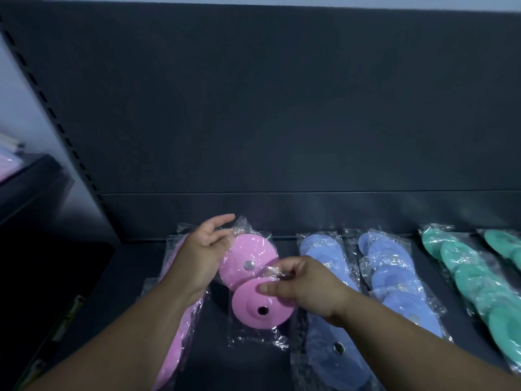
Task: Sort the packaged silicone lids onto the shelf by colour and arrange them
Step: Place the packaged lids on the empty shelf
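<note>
Nearest, L side: 1 pink pack (pixel 176 342) already lies on the shelf (pixel 248 368), running front to back, partly under the L forearm (pixel 127 328). Beside it a gap, then 1 blue pack (pixel 332 359) lying flat.

Mid-depth, over that gap: R hand (pixel 307 289) pinches the clear wrapper of a 2nd pink pack (pixel 248 258) btw thumb & fingertips. Pack is lifted & tilted, not yet down. L hand (pixel 203 252) has fingers straight, slightly spread, touching the pack's upper-L edge.

Further R: 2nd blue pack (pixel 394 266), then 2 green packs (pixel 468 272), (pixel 504 241), the last cut by the frame edge. Behind all: dark back panel (pixel 282 108).

Progress, my read: colours sit grouped pink / blue / green, so sorting looks mostly done. Left to do: seat this pack beside its pink mate & straighten rows. Can't tell if more stock waits off-frame.
</note>
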